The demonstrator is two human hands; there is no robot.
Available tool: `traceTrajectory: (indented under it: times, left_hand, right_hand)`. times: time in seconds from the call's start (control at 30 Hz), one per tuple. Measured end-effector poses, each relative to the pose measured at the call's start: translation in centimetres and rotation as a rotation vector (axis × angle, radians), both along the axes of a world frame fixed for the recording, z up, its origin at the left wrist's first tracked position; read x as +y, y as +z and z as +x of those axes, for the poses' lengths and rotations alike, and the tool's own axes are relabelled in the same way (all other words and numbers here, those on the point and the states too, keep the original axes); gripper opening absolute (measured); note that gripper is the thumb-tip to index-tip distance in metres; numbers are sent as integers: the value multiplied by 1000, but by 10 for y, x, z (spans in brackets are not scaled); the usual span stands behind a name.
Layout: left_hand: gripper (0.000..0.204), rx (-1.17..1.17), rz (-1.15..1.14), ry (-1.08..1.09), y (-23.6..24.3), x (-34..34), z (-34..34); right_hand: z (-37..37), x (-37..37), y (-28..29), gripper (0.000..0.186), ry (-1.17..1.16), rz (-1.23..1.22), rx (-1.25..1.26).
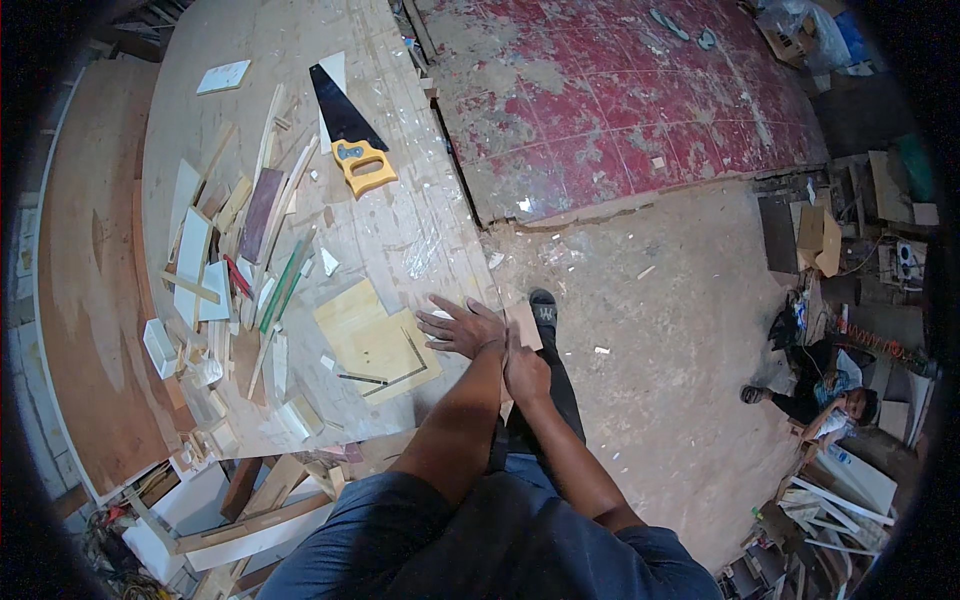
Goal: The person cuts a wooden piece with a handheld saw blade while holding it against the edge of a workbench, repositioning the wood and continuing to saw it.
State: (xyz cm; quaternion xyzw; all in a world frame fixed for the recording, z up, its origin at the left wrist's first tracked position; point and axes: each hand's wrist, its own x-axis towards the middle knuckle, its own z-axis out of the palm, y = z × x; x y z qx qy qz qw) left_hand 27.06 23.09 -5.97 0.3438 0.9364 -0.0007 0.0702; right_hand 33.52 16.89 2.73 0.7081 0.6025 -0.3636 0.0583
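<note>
My left hand (462, 327) lies on the worktable (400, 230) near its right edge, fingers spread and pointing left. Beside it, my right hand (526, 374) is closed at the table edge around a light brown board (521, 326), with a finger stretched along it. Parts of that board are hidden by the hand and wrist. Left of my hands lie pale yellow wood panels (350, 318). On them rest a dark L-shaped square (409, 372) and a slim black stick-like piece (362, 379). Farther up the table is a handsaw (352, 140) with a yellow handle.
Wood strips and offcuts (262, 215) are heaped on the table's left side, with a green strip (287, 282) among them. More scrap wood (250, 530) lies below. A person (830, 405) sits at the right near a coiled orange hose (880, 345). My shoe (543, 312) is on the floor.
</note>
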Motion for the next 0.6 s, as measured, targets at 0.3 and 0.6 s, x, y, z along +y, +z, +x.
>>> traceTrajectory:
  times: [0.3, 0.6]
  left_hand:
    - [79, -50, 28, -26, 2, -1, 0]
    - [78, -21, 48, -30, 0, -2, -1]
  right_hand:
    - [8, -55, 37, 34, -129, -22, -23]
    - [10, -44, 71, 22, -114, -109, -104]
